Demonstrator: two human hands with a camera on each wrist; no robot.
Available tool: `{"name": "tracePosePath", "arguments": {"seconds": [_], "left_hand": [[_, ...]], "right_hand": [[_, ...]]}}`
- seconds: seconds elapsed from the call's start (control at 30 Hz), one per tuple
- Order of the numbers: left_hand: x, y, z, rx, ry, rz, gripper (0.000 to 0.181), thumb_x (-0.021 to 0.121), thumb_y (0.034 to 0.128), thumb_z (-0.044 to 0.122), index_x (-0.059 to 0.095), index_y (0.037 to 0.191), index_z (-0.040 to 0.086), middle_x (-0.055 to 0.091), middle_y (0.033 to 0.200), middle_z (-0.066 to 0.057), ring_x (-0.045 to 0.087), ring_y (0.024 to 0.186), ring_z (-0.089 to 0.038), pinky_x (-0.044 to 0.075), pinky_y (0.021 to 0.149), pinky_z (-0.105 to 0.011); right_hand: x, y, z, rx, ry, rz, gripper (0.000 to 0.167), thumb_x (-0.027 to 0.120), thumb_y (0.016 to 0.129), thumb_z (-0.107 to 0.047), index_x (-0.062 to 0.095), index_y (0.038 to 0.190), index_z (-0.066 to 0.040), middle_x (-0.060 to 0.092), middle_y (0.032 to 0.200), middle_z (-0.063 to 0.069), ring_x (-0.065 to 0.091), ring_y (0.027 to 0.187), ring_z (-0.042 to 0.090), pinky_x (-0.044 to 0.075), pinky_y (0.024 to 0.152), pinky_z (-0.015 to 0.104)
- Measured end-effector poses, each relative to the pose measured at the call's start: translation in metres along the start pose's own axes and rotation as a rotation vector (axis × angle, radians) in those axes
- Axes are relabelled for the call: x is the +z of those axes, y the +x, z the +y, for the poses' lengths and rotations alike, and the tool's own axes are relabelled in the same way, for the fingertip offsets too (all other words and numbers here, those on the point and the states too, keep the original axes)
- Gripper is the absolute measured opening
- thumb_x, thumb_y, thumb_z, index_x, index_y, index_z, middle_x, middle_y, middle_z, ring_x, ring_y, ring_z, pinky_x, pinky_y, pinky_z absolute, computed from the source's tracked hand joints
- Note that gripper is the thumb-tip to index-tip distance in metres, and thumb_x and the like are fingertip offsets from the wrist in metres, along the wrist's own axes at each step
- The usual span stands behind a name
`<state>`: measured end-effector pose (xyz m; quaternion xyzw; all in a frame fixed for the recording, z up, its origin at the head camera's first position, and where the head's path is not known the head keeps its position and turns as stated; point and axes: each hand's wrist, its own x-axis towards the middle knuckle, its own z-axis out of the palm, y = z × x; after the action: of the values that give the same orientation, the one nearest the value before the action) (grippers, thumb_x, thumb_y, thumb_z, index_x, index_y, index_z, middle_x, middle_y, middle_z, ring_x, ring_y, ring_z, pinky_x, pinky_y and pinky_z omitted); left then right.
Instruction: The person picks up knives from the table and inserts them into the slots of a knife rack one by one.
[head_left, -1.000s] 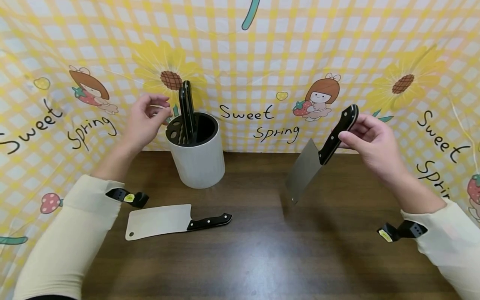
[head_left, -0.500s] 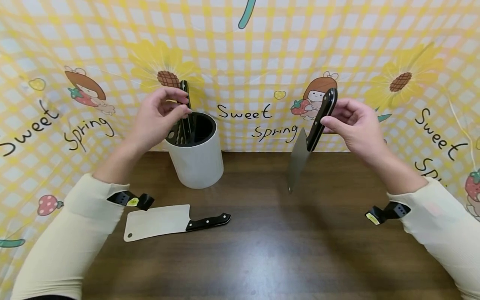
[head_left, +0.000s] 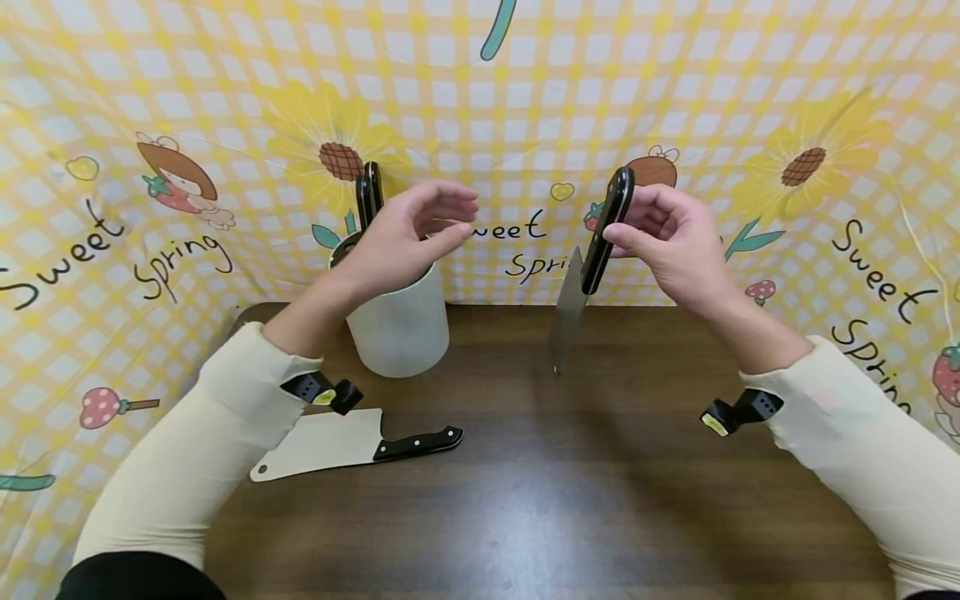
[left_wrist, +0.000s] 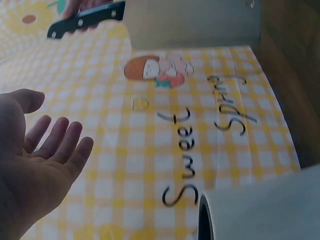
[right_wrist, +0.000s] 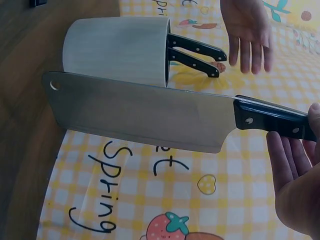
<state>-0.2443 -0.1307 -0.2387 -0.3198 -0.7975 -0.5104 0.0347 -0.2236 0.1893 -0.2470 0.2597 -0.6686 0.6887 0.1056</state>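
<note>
Thumb and fingers of the right hand (head_left: 671, 246) pinch a raised cleaver (head_left: 567, 317) by its black handle (head_left: 597, 265), blade downward and slightly tilted, apparently clear of the counter (head_left: 525, 508), though its lower corner is hard to judge. The left hand (head_left: 408, 237), holding nothing, shows relaxed fingers and a thumb set apart near the white knife block (head_left: 401, 337). A second cleaver (head_left: 345, 440) lies flat, partly behind a sleeve (head_left: 202, 425). A fuller wrap on the handle would steady the blade; bare fingertips are best kept off its edge.
</note>
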Motion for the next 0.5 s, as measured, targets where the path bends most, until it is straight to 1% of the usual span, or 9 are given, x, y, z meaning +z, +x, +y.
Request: {"name": "tracePosePath", "arguments": {"seconds": [0.1, 0.2, 0.33, 0.5], "left_hand": [[0.011, 0.005, 0.003, -0.002, -0.027, -0.034, 0.037, 0.063, 0.1015, 0.011, 0.056, 0.136, 0.002, 0.062, 0.131, -0.012, 0.059, 0.123, -0.024, 0.048, 0.105, -0.037], [0.021, 0.009, 0.003, -0.003, -0.052, -0.069, 0.038, 0.063, 0.1016, 0.010, 0.055, 0.138, 0.002, 0.061, 0.132, -0.013, 0.058, 0.124, -0.024, 0.048, 0.106, -0.037], [0.032, 0.012, 0.005, 0.004, -0.075, -0.104, 0.041, 0.062, 0.1019, 0.010, 0.052, 0.141, 0.002, 0.060, 0.134, -0.012, 0.058, 0.125, -0.025, 0.048, 0.106, -0.035], [0.045, 0.015, 0.006, 0.024, -0.096, -0.125, 0.042, 0.062, 0.1019, 0.011, 0.051, 0.141, 0.001, 0.060, 0.134, -0.012, 0.059, 0.123, -0.023, 0.048, 0.106, -0.033]], "right_hand": [[0.007, 0.002, 0.002, 0.000, -0.025, -0.003, 0.024, 0.068, 0.089, 0.015, 0.070, 0.103, -0.004, 0.071, 0.090, 0.006, 0.071, 0.080, 0.017, 0.062, 0.071, 0.030], [0.015, 0.005, 0.004, -0.003, -0.068, 0.002, 0.026, 0.068, 0.088, 0.017, 0.070, 0.101, -0.006, 0.070, 0.087, 0.005, 0.069, 0.074, 0.015, 0.061, 0.069, 0.029], [0.025, 0.009, 0.005, -0.021, -0.092, -0.010, 0.023, 0.069, 0.087, 0.017, 0.069, 0.098, -0.004, 0.069, 0.086, 0.005, 0.067, 0.071, 0.015, 0.060, 0.067, 0.027], [0.036, 0.012, 0.006, -0.025, -0.077, -0.021, 0.025, 0.069, 0.087, 0.018, 0.067, 0.096, -0.005, 0.070, 0.087, 0.003, 0.066, 0.071, 0.014, 0.060, 0.067, 0.027]]}}
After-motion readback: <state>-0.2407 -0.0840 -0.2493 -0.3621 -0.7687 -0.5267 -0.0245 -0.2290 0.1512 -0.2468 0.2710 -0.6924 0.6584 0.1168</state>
